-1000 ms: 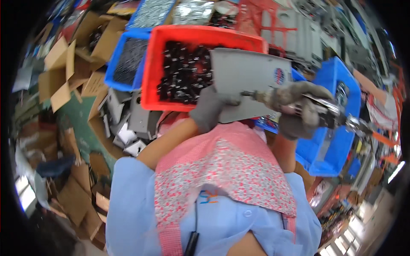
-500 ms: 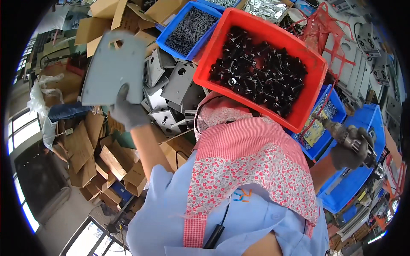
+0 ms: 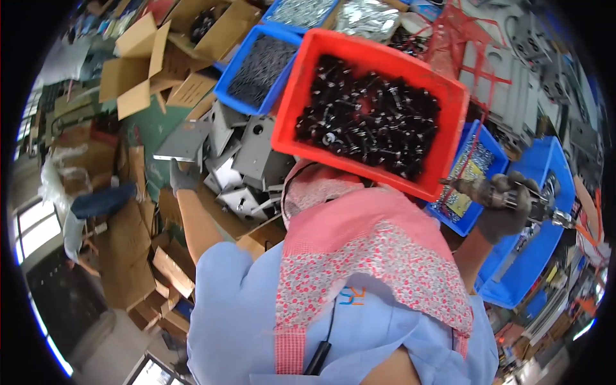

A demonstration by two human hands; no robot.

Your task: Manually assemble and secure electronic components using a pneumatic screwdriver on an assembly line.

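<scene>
My left hand [image 3: 185,177], in a grey glove, grips the near edge of a grey metal plate [image 3: 182,141]. The plate tilts beside a heap of similar bent metal brackets [image 3: 255,151]; whether it touches them I cannot tell. On the right, my gloved right hand [image 3: 504,215] is closed around a metal power driver [image 3: 478,190] with a dark body, its tip pointing left. Between my hands sits a red bin [image 3: 282,128] filled with black bolts [image 3: 372,122]. A blue bin [image 3: 476,221] of small shiny hardware lies just under the driver.
A blue bin [image 3: 221,96] of dark screws stands behind the brackets. Open cardboard boxes [image 3: 160,58] are at the back left, more cardboard [image 3: 125,250] at the left. A long blue bin [image 3: 552,218] lies right of my right hand, near red strapping [image 3: 452,38].
My left hand has lowered the plate from a raised, face-on position to beside the bracket heap, where it looks flatter. My right hand with the driver has shifted slightly left and up.
</scene>
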